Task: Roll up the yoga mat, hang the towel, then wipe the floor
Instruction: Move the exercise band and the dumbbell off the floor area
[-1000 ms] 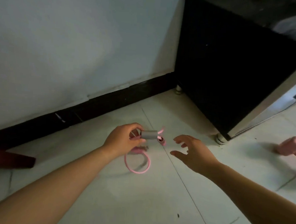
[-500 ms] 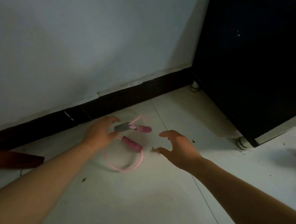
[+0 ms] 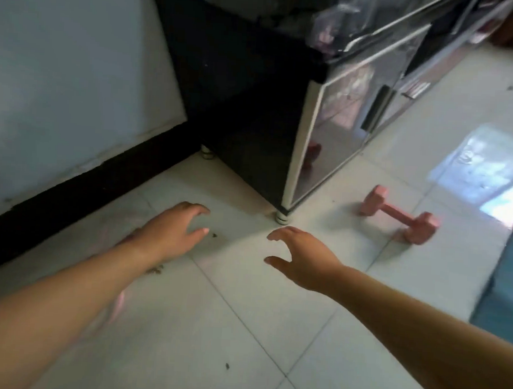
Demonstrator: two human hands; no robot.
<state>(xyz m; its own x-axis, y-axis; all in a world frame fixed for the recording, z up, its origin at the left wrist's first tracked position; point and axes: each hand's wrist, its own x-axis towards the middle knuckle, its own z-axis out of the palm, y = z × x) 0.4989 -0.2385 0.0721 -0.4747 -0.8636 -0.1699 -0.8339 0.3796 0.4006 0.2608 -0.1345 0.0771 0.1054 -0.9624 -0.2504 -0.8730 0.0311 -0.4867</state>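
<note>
Both hands are empty, left hand [image 3: 170, 234] and right hand [image 3: 302, 257] spread apart over the tiled floor [image 3: 241, 342]. No towel in view (teal edge at 3 o'clock might be the mat, can't tell), floor crumbs unwiped, so plenty left.

1. No text, label, brand, number or sign can be read anywhere in the view
2. The cabinet [image 3: 336, 115] has glossy front panels that show only blurred reflections, no lettering
3. The pink dumbbell [image 3: 398, 215] bears no marking that can be made out
4. The clear plastic [image 3: 362, 18] on top of the cabinet is too blurred to show any print
</note>
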